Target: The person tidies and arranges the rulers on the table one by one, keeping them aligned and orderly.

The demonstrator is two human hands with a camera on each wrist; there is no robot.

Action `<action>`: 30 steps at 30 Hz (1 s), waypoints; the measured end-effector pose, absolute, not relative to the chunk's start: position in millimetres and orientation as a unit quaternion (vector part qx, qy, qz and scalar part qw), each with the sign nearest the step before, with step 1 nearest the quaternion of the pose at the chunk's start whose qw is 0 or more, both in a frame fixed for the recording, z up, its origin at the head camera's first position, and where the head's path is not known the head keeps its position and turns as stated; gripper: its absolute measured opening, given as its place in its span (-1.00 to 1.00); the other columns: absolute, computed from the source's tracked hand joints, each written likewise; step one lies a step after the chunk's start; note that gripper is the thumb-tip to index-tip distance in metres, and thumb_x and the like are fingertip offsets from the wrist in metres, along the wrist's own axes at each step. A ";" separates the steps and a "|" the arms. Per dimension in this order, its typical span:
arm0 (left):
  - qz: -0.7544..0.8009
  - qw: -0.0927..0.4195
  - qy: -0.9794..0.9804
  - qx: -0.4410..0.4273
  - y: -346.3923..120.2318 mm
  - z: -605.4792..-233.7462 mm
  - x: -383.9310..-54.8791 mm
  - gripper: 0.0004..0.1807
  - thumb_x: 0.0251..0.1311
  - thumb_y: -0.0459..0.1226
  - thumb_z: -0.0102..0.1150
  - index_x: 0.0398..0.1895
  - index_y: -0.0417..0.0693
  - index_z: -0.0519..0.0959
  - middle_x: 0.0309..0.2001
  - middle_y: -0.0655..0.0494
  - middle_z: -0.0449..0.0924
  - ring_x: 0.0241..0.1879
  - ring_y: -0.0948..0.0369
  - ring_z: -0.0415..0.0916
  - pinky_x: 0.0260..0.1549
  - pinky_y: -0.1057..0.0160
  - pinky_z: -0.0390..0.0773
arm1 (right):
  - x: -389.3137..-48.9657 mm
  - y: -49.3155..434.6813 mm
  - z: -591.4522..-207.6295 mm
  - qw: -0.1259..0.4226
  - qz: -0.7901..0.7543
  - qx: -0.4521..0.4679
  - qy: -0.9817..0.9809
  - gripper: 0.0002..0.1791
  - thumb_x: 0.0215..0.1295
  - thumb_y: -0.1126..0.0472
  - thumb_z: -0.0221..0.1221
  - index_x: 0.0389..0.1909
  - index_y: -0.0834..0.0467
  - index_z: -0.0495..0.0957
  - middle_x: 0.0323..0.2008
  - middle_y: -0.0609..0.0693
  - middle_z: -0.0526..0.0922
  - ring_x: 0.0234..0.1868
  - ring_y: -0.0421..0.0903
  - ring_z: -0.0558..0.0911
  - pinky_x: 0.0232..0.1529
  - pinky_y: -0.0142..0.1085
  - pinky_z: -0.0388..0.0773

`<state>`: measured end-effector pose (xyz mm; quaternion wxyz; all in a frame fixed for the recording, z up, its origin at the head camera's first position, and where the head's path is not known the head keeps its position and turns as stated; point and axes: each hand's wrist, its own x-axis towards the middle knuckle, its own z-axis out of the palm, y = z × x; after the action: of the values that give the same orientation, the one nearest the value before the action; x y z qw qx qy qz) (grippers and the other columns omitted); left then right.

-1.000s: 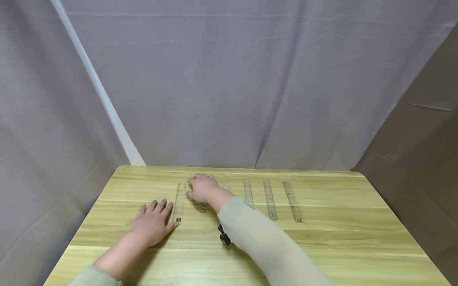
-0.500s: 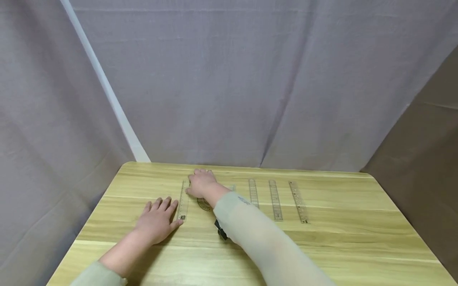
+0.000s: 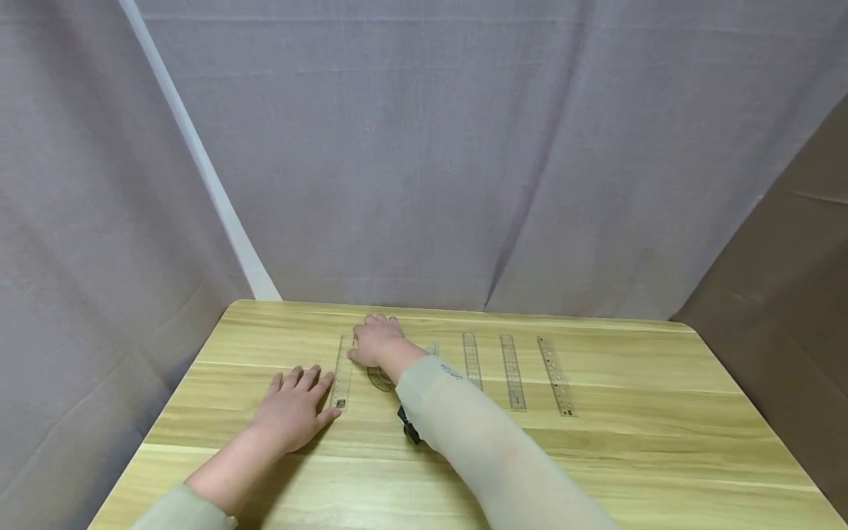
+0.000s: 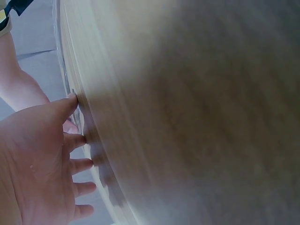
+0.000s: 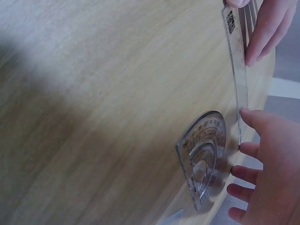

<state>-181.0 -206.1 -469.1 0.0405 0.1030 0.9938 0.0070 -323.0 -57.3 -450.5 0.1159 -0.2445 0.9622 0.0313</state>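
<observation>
A clear ruler (image 3: 341, 375) lies flat on the wooden table between the two hands. My left hand (image 3: 291, 412) rests beside it with fingers spread, its thumb at the ruler's near end. At the ruler's far end is my right hand (image 3: 376, 343), palm down; in the right wrist view its thumb (image 5: 251, 117) and index finger touch the ruler's edge, with the other fingers extended. A clear protractor (image 5: 204, 154) lies next to the right hand, partly hidden by the right arm in the head view.
To the right, three more clear rulers lie in a row: one (image 3: 471, 357) partly behind the sleeve, a middle one (image 3: 513, 374) and a far one (image 3: 556, 377). A clear piece (image 3: 433, 348) peeks out behind the right forearm. Grey curtains (image 3: 411, 162) enclose the table (image 3: 662, 427).
The head view has shifted slightly, so everything appears a little further right. Both hands stay at the ruler, with hardly any movement against it.
</observation>
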 end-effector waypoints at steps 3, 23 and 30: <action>0.006 0.040 0.994 0.103 -205.8 -469.4 -180.8 -0.23 0.38 0.21 -0.05 0.49 -0.02 0.26 0.46 -0.18 0.20 0.42 -0.27 0.11 0.36 -0.33 0.05 | -324.3 -57.5 -452.7 0.120 0.026 -0.243 0.962 -0.30 0.42 -0.30 -0.02 0.48 -0.09 0.26 0.52 -0.01 0.15 0.53 0.03 0.06 0.50 0.02 -0.04; 0.020 0.030 0.994 0.100 -205.0 -470.3 -180.4 -0.25 0.38 0.19 -0.02 0.49 -0.03 0.27 0.45 -0.18 0.21 0.41 -0.27 0.12 0.34 -0.33 0.07 | -329.7 -59.0 -447.8 0.110 -0.041 -0.227 0.967 -0.58 0.43 -0.08 0.08 0.22 -0.04 0.54 0.33 -0.04 0.42 0.38 0.00 0.33 0.39 -0.05 0.15; 0.018 0.031 0.994 0.102 -204.0 -468.8 -180.1 -0.25 0.38 0.19 -0.03 0.49 -0.03 0.27 0.45 -0.19 0.21 0.41 -0.27 0.12 0.35 -0.33 0.07 | -333.2 -54.5 -448.3 0.099 -0.063 -0.220 0.968 -0.70 0.38 -0.02 0.11 0.02 -0.02 0.60 0.14 -0.07 0.53 0.22 -0.05 0.45 0.20 -0.13 0.29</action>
<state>-180.1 -204.0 -468.8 0.0308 0.1017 0.9942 0.0183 -333.2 -54.5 -448.3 0.0991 -0.2197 0.9685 -0.0628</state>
